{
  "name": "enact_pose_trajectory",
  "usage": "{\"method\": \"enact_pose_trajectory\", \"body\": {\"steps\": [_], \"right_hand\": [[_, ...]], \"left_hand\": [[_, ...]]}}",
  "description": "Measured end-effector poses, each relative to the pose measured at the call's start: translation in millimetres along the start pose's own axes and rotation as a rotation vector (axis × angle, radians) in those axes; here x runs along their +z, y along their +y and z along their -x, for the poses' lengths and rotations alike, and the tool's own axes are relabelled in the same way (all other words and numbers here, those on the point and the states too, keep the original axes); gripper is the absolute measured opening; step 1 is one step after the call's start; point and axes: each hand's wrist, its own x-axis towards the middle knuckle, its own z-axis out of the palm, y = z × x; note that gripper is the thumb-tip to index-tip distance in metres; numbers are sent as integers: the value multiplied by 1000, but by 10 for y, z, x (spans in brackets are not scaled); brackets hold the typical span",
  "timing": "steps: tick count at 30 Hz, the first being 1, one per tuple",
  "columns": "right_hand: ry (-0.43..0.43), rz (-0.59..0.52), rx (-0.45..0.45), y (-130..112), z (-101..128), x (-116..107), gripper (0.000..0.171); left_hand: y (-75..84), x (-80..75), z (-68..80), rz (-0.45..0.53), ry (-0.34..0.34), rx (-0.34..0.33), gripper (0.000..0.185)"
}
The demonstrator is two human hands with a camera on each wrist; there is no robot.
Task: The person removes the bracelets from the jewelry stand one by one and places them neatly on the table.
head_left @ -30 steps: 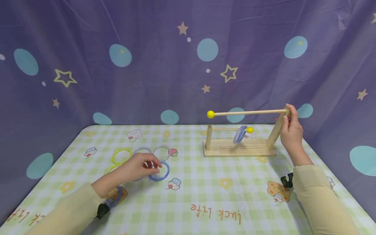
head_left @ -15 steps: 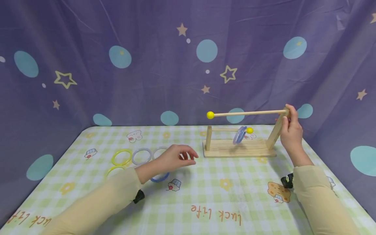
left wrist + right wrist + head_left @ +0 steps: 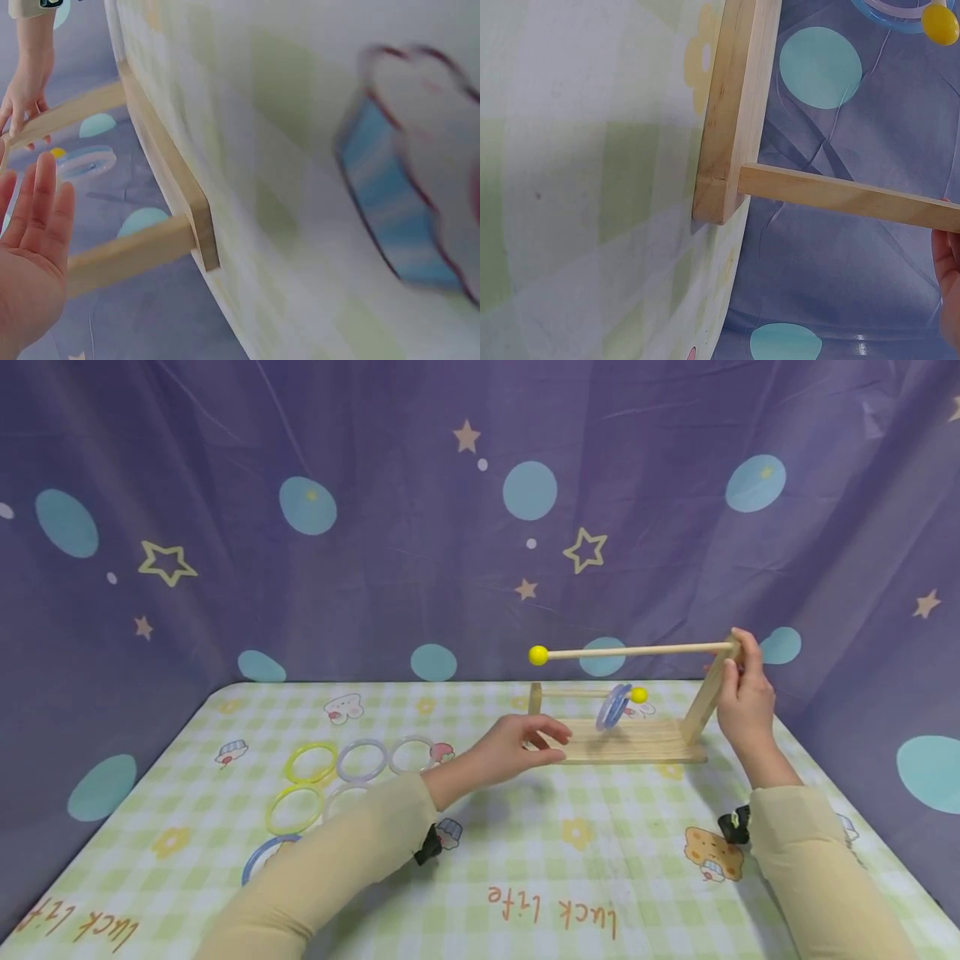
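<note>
A wooden stand [image 3: 622, 749] sits at the back right of the table. Its upper rod [image 3: 637, 649] ends in a yellow ball [image 3: 537, 654]. Blue rings [image 3: 612, 706] hang on the lower rod. My right hand [image 3: 738, 662] grips the top of the tilted right post [image 3: 705, 697]. My left hand [image 3: 551, 743] hovers just in front of the short left post [image 3: 534, 697], fingers straight. In the left wrist view its palm [image 3: 30, 262] is bare and faces the stand's post [image 3: 127, 255]. The right wrist view shows the base [image 3: 735, 97] and the post [image 3: 847, 196].
Loose rings lie at the table's left: yellow ones [image 3: 310, 762], clear ones [image 3: 362, 760] and a blue one [image 3: 262, 858] by my left sleeve. A checked cloth [image 3: 525, 860] covers the table. A purple curtain [image 3: 375, 568] hangs behind and at both sides.
My left hand has left the loose rings and travelled right to the stand's left post. The right hand has stayed on the right post.
</note>
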Motion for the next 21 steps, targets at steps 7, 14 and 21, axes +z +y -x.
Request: {"method": "enact_pose_trajectory", "body": {"steps": [7, 14, 21], "right_hand": [[-1, -21, -24, 3, 0, -3, 38], [2, -26, -26, -3, 3, -2, 38], [3, -30, -24, -7, 2, -3, 38]], "left_hand": [[6, 217, -202, 72, 21, -19, 35], [21, 371, -336, 116, 64, -72, 39], [-25, 469, -423, 59, 129, -133, 39]]}}
